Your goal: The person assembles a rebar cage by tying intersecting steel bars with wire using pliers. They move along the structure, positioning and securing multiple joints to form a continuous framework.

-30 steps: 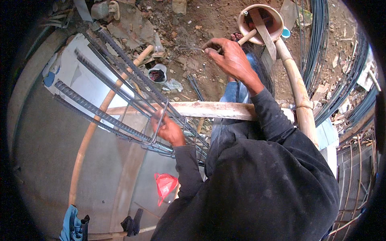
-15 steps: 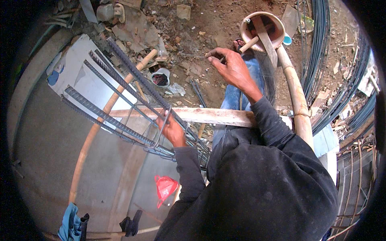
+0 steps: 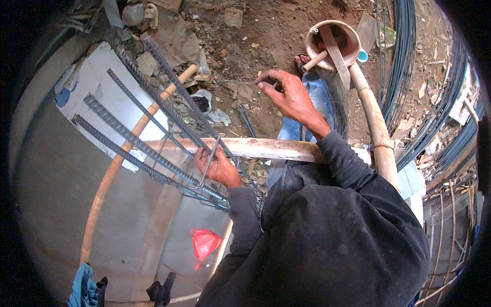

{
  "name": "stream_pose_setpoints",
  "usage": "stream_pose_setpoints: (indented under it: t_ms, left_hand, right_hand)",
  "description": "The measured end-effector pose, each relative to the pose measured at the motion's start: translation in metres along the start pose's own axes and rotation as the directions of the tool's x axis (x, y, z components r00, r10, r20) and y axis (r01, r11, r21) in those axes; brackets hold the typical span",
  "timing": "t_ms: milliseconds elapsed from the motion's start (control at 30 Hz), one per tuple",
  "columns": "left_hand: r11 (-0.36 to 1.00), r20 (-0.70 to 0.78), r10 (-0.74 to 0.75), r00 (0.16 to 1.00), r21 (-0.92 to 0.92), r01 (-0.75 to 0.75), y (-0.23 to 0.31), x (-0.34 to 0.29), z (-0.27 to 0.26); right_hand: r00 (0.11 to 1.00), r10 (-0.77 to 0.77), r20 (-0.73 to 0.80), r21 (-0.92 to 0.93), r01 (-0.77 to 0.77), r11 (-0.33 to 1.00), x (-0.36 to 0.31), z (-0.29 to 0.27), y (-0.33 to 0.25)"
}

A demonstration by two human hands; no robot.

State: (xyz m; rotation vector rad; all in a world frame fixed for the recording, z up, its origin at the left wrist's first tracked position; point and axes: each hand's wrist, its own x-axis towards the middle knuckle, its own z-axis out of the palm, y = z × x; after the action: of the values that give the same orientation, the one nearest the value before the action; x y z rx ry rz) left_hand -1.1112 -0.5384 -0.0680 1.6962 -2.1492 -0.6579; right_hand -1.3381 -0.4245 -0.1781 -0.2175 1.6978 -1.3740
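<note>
A rebar cage (image 3: pixel 158 135) of ribbed steel bars slants from the upper left toward my body. Inside it, my left hand (image 3: pixel 220 168) is closed around a bar, close against a square steel stirrup (image 3: pixel 208 162); its fingertips are partly hidden. My right hand (image 3: pixel 290 97) is raised in front of my lap, right of the cage, thumb and forefinger pinched together. A thin tie wire (image 3: pixel 238 82) appears to run left from those fingertips, faint against the dirt. Beside my blue trouser leg hangs a bundle of fine dark wires (image 3: pixel 338 105).
A whitish wooden beam (image 3: pixel 276 148) crosses before my lap and meets a bamboo pole (image 3: pixel 376 123). Ahead stands a bucket (image 3: pixel 353 38) with a wooden piece across it. Coiled steel rods (image 3: pixel 401 77) lie at right. Another bamboo pole (image 3: pixel 105 187) crosses under the cage.
My right hand has shifted slightly down and left, still pinched. My left hand stays at the stirrup. The whole view has tilted a little.
</note>
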Motion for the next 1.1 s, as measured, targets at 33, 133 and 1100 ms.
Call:
stream_pose_setpoints:
  t_ms: [33, 133, 1100]
  left_hand:
    - [0.997, 0.023, -0.037, 0.999, -0.061, 0.038, 0.005, 0.0, -0.003]
    - [0.998, 0.073, -0.023, 0.997, -0.064, 0.027, 0.014, -0.008, -0.008]
    - [0.947, -0.034, -0.269, 0.962, -0.19, 0.258, 0.024, -0.012, -0.025]
  right_hand:
    - [1.0, 0.015, 0.025, 0.0, -0.015, 1.0, -0.002, 0.001, -0.007]
    - [0.997, -0.045, 0.069, 0.016, 0.044, 0.999, -0.007, -0.001, -0.028]
    - [0.948, -0.19, 0.256, -0.213, 0.247, 0.945, -0.064, 0.022, -0.051]
